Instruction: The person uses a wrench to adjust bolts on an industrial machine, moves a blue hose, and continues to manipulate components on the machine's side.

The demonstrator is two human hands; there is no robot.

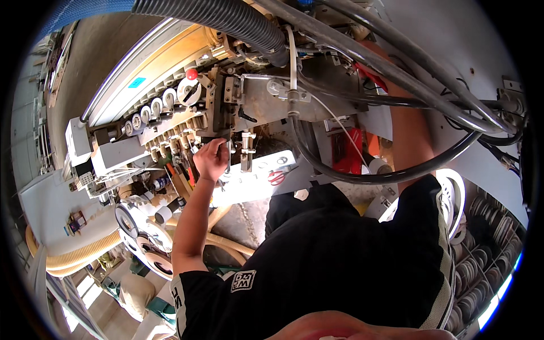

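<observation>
My left hand [211, 161] is raised to a metal machine, fingers curled by the lower end of an upright dark metal block [213, 107]. What the fingers hold, if anything, is hidden. Just right of it stands a small metal bracket with a slim post [247, 150]. A red ball knob [191, 74] and a row of pale rollers [157, 107] sit beyond the hand. My right arm [412, 127] reaches far forward under black hoses. My right hand [374, 52] is mostly covered by them, close to a red part [372, 76], and its fingers do not show.
Thick black hoses [362, 180] loop across the front right. A grey ribbed hose [221, 22] crosses above. Red-handled scissors [276, 178] lie on a white surface below the machine. Rolls of edge tape [144, 232] stand at left, above yellow ducting [85, 255]. Racked rolls [481, 260] fill the right.
</observation>
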